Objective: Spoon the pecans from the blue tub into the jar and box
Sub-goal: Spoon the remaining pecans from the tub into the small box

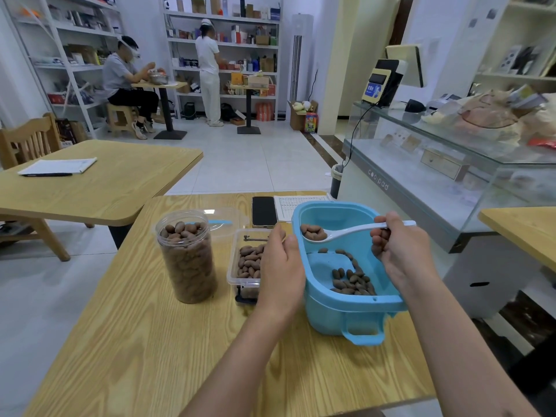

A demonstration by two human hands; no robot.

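Note:
The blue tub (pixel 337 314) sits tilted toward me on the wooden table, with a small heap of pecans (pixel 353 282) in its near corner. My left hand (pixel 281 266) grips the tub's left rim. My right hand (pixel 397 248) holds a white spoon (pixel 346 231) by its handle; the bowl carries a few pecans and hovers over the tub's left side. A clear jar (pixel 188 257), nearly full of pecans, stands to the left. Between jar and tub lies a clear box (pixel 243 263) partly filled with pecans, its right side hidden by my left hand.
A black phone (pixel 264 211) and a sheet of paper (pixel 296 206) lie at the table's far edge. The jar's clear lid (pixel 222 222) rests behind the jar. A glass display counter (pixel 436 176) stands to the right, another wooden table (pixel 105 182) to the left. Two people are far back by the shelves.

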